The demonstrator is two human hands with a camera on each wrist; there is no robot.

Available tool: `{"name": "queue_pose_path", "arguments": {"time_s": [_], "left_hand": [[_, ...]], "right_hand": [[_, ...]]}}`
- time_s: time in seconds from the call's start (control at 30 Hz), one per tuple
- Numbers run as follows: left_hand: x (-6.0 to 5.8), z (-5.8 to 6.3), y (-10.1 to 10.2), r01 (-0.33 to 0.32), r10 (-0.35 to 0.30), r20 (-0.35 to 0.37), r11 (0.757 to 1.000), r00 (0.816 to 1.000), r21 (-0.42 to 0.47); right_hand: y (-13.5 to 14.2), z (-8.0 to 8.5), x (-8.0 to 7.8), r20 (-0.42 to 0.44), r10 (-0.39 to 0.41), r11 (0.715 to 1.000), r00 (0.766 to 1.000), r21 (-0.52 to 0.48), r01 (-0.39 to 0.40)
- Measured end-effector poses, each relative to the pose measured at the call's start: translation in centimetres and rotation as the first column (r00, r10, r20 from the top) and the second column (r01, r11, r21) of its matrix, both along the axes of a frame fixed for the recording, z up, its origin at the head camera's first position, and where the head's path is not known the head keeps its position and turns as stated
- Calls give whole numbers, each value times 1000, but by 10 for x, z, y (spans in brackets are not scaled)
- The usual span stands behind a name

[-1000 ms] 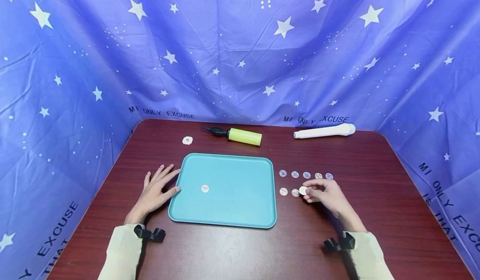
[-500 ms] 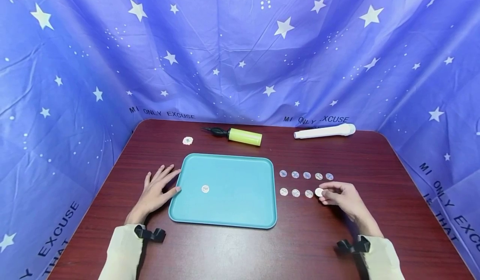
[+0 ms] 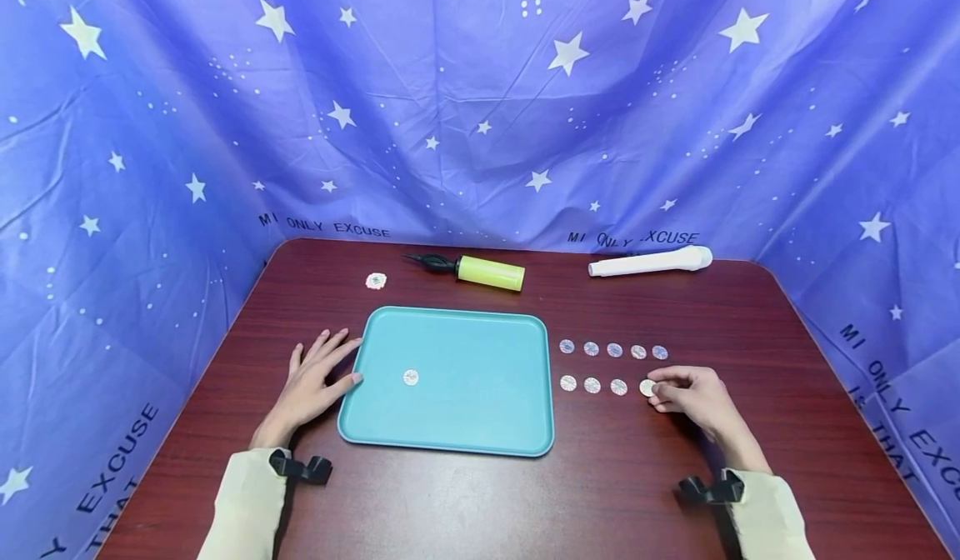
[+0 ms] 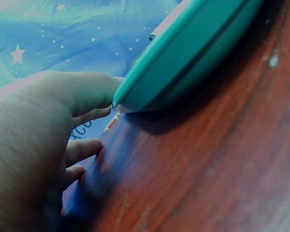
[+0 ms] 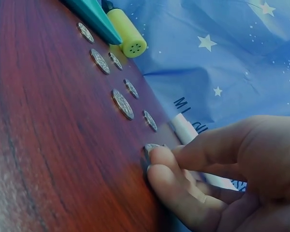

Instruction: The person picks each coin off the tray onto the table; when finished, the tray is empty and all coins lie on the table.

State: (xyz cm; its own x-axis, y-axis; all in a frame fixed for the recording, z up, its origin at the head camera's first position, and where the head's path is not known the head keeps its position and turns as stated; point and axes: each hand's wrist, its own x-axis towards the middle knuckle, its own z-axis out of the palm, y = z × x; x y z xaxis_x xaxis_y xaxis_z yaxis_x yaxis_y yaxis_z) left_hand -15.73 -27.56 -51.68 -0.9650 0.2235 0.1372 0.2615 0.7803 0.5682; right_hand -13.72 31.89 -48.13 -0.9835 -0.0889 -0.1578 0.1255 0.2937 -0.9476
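My right hand [image 3: 696, 395] pinches a silver coin [image 3: 647, 387] between thumb and fingers at the right end of the front row. To its left in that row lie three coins, one being the nearest coin [image 3: 618, 387]. Behind them runs a second row of several coins, with a middle coin [image 3: 614, 350]. My left hand [image 3: 309, 387] lies spread at the left side of a teal tray [image 3: 480, 410]; in the left wrist view its thumb [image 4: 94, 92] touches the tray's rim. One coin [image 3: 410, 377] lies on the tray, left of its middle.
Behind the tray lie a yellow-green hand pump [image 3: 490, 273] with a black nozzle and a small white scalloped piece [image 3: 376, 281]. A white wand-like stick [image 3: 650, 262] rests at the back right. A starry blue curtain [image 3: 480, 152] surrounds the dark red table [image 3: 450, 502].
My right hand has moved rightward along the front row; a third coin now lies there, let go, and the hand holds another coin farther right. The left hand and tray stay put.
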Motion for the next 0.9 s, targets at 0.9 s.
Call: {"name": "queue_pose_path", "arguments": {"time_s": [0.9], "left_hand": [[0,2,1,1,-1,3,1000,1000,3]], "right_hand": [[-15,8,-1,39,-94,955,995,285,79]]}}
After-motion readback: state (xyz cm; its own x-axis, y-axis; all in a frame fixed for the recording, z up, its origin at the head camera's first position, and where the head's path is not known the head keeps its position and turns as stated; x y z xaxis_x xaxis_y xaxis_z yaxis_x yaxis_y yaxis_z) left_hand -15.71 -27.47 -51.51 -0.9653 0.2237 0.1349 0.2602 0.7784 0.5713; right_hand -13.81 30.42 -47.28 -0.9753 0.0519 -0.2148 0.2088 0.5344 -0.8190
